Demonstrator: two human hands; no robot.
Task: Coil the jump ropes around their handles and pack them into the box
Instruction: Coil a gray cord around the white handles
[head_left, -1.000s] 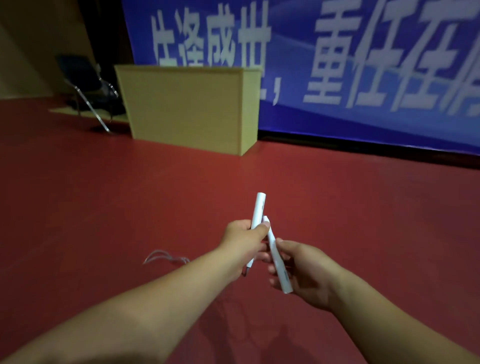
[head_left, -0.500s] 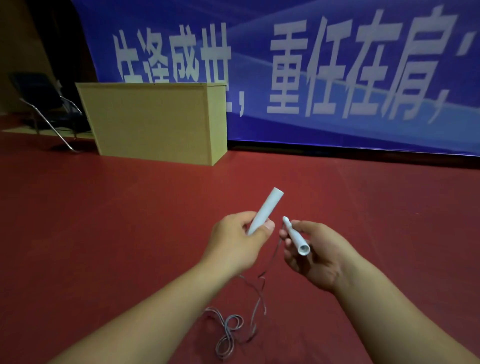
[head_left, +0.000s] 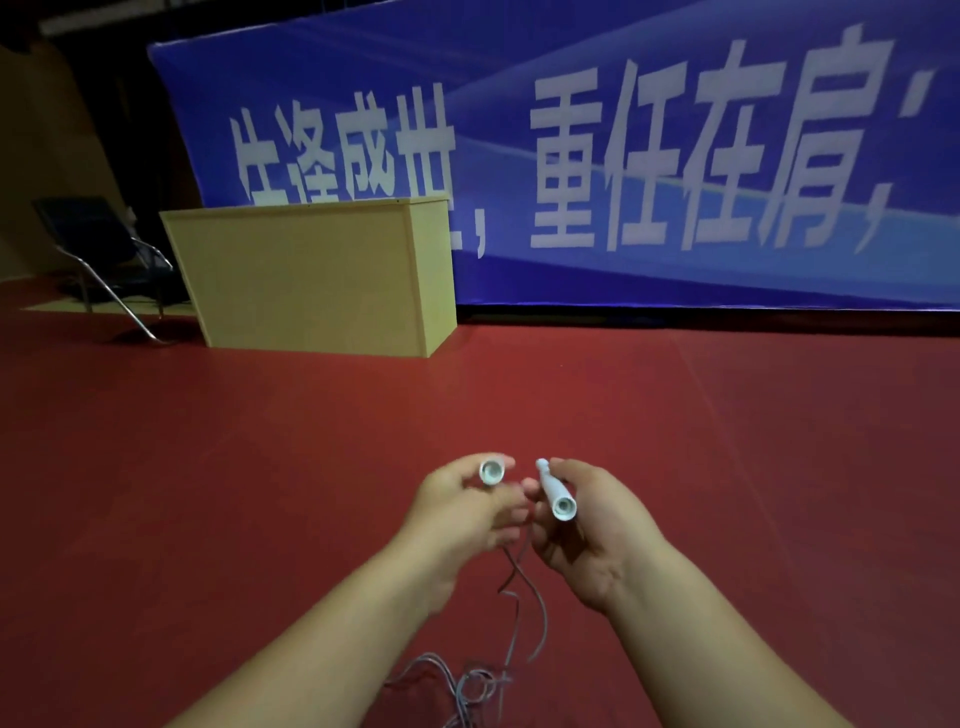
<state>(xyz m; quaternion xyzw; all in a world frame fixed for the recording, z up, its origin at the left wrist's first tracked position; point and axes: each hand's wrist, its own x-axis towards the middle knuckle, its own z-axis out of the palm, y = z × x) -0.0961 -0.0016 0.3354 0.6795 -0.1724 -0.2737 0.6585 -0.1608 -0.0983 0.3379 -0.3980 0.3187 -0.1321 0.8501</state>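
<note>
White plastic shows in both hands: the left hand (head_left: 462, 506) has its grip curled round one jump-rope handle (head_left: 491, 471), whose open round end faces the camera just above the knuckles, and the right hand (head_left: 597, 525) has its grip closed round the other handle (head_left: 557, 493), thumb along its far side, its narrow tip pointing away and its hollow butt end turned toward the camera. The two grips sit close side by side, fingertips nearly meeting between them. Below the grips a thin grey rope (head_left: 519, 613) hangs from between the hands and falls to a loose tangle on the red floor (head_left: 260, 467) between the forearms. No turn of it lies around either handle. Far beyond the left grip stands a pale yellow wooden box-like stand (head_left: 311, 275), with a dark metal-framed chair (head_left: 98, 249) to its left, and a blue banner (head_left: 623, 156) with large white characters behind.
</note>
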